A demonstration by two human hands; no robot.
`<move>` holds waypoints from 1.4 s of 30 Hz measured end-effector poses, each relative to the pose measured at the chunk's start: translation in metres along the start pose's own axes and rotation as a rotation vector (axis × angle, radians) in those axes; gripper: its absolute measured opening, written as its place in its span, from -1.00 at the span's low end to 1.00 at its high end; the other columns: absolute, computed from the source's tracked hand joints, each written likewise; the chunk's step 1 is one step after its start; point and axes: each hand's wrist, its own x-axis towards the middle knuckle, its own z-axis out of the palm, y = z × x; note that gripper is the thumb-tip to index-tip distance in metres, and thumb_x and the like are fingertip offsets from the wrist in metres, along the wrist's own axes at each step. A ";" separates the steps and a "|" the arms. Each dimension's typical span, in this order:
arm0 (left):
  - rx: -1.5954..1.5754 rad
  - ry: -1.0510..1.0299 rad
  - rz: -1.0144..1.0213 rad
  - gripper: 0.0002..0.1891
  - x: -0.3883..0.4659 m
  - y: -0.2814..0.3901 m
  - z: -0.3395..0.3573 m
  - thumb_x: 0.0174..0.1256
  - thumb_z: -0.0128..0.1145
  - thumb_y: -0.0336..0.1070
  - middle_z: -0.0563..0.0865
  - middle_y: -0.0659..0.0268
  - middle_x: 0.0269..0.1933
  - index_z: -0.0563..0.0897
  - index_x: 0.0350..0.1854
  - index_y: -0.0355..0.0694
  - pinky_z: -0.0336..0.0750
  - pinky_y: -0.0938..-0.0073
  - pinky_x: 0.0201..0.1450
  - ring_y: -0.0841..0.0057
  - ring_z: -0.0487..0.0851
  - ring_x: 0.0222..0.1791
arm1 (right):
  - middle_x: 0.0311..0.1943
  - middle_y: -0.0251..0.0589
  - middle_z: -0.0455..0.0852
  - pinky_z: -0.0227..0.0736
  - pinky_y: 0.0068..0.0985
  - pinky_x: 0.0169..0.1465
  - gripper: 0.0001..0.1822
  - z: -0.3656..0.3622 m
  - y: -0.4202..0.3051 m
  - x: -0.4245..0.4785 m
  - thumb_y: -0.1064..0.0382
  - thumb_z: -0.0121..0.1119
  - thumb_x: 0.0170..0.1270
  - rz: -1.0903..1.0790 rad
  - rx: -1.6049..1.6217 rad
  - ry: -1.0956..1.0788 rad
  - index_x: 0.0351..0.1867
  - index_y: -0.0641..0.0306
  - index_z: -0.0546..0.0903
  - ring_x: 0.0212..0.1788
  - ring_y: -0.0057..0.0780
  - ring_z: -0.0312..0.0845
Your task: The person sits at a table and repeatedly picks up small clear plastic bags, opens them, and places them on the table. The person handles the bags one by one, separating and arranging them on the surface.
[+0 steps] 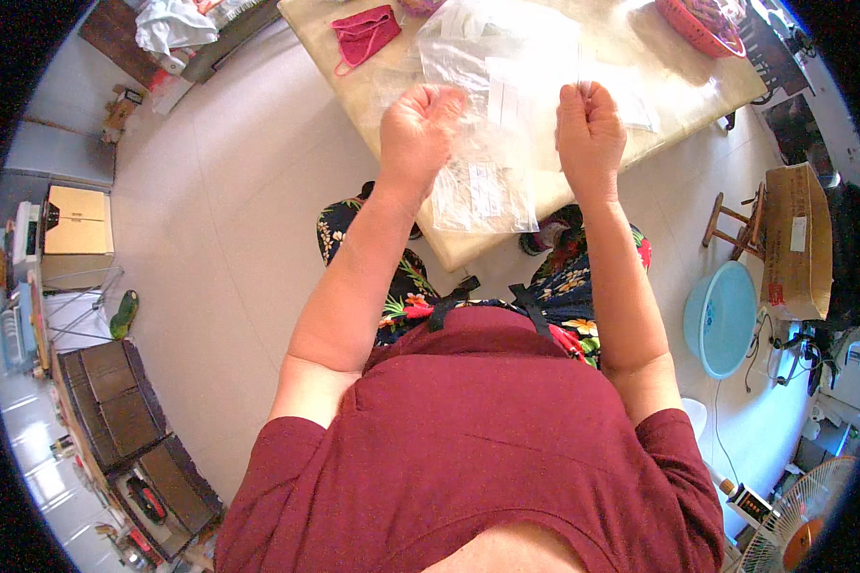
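My left hand (423, 132) is closed at the left side of a clear plastic bag (451, 64), its thumb and curled fingers pinching the film. My right hand (589, 132) is closed at the right, thumb against finger, on a thin edge of clear plastic; glare hides whether it is the same bag. Between and below the hands, near the table's corner, lies another clear plastic bag (484, 190) with a white printed label. A white paper or label (505, 93) shows through the plastic between the hands.
A yellowish covered table (451, 247) carries a crocheted red pouch (365, 36) at the left and a red plastic basket (695, 29) at the far right. On the floor to the right are a light blue basin (720, 319), a cardboard box (795, 243), a wooden stool (734, 225) and a fan (803, 530).
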 end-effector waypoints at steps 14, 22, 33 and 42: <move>0.494 0.110 -0.063 -0.79 -0.014 -0.041 -0.030 0.13 0.17 -0.25 0.64 0.22 -0.52 0.52 -0.49 -0.30 0.44 0.51 -0.42 0.56 0.56 -0.53 | -0.65 -0.15 0.49 0.33 -0.47 -0.40 -0.75 0.001 0.032 -0.027 0.19 0.10 0.20 0.284 -0.152 -0.194 -0.47 0.36 0.47 -0.59 -0.46 0.35; 0.736 0.076 -0.156 -0.84 -0.032 -0.109 -0.040 0.19 0.07 -0.27 0.65 0.11 -0.43 0.49 -0.34 -0.26 0.48 0.32 -0.30 0.24 0.63 -0.39 | -0.48 0.00 0.62 0.41 -0.21 -0.26 -0.71 0.003 0.082 -0.067 0.06 0.05 0.22 0.297 -0.538 -0.343 -0.42 0.27 0.52 -0.36 0.02 0.54; 1.215 -0.075 0.053 -0.83 -0.036 -0.079 -0.035 0.16 0.03 -0.18 0.63 0.15 -0.38 0.51 -0.40 -0.17 0.45 0.24 -0.36 0.20 0.60 -0.33 | -0.48 -0.02 0.64 0.45 -0.18 -0.24 -0.68 0.005 0.082 -0.065 -0.03 0.07 0.17 0.295 -0.828 -0.443 -0.43 0.20 0.54 -0.35 -0.01 0.57; 1.272 -0.441 0.581 -0.64 -0.039 -0.110 0.008 0.05 0.11 -0.10 0.50 0.26 0.04 0.55 -0.09 -0.11 0.27 0.16 0.12 0.40 0.37 0.12 | -0.41 -0.04 0.63 0.46 -0.19 -0.25 -0.67 0.004 0.079 -0.062 -0.02 0.10 0.16 0.248 -0.743 -0.477 -0.37 0.23 0.53 -0.34 -0.02 0.57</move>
